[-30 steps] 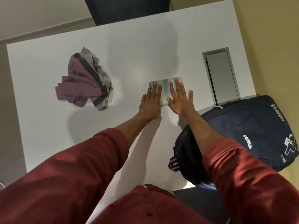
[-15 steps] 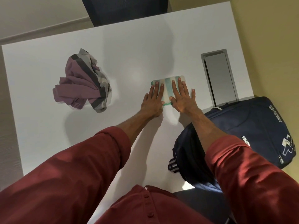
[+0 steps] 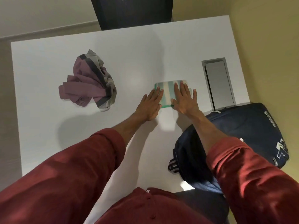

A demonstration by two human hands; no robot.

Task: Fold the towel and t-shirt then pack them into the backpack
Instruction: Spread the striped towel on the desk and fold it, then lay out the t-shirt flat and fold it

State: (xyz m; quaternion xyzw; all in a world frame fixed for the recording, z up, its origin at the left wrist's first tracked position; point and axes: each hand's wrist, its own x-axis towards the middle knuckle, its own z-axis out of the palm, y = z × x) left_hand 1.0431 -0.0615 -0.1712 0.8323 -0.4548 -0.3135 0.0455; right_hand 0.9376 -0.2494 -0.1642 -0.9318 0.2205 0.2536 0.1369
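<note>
A small folded towel (image 3: 168, 92), striped green and white, is seen lying on the white worktop (image 3: 129, 54) right of the frame's centre; it is pressed flat by both hands, which are laid side by side with a strip of the towel showing between them; the left hand (image 3: 151, 105) is spread with straight fingers over the towel's left edge, its palm resting partly on the worktop; the right hand (image 3: 184, 99) is spread likewise over the towel's right part, fingers straight and slightly fanned, nothing being gripped by either; the t-shirt (image 3: 88, 88), mauve with grey and dark bands, is left in a crumpled heap at the centre left of the frame, well apart from the towel and the hands; the dark blue backpack (image 3: 252, 131) is seen at the right of the frame, lying over the worktop's right near corner, below the towel and partly hidden under the right forearm; a grey rectangular panel (image 3: 220, 83) is set into the worktop at the right, just above the backpack; red sleeves (image 3: 64, 175) are seen filling the lower part of the frame
</note>
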